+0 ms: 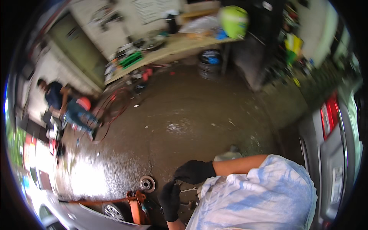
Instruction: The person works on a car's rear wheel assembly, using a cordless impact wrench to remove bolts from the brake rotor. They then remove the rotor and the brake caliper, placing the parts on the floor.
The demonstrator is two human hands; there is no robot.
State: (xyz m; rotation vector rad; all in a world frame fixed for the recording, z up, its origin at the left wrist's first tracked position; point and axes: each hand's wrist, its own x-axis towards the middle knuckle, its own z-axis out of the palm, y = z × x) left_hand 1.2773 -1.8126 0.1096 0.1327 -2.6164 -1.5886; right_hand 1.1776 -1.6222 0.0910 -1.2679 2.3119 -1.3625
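Observation:
Both of my hands wear black gloves and meet low in the view, right of a brake disc (147, 184) on the floor. My right hand (194, 171) is closed, its fingertips bent down toward the other hand. Just below it my left hand (169, 200) is closed too, with its fingertips raised to meet the right ones. Whatever they pinch between them is small, dark and blurred. Beside the left hand shows a wrench (188, 189); I cannot tell what it rests on.
An orange jack (137, 209) stands near a car wheel (113, 211) and a grey car at lower left. Another grey car (329, 161) is close on my right. A workbench (172, 48) lines the far wall. A person (63, 101) sits at left near a red hose (111, 115).

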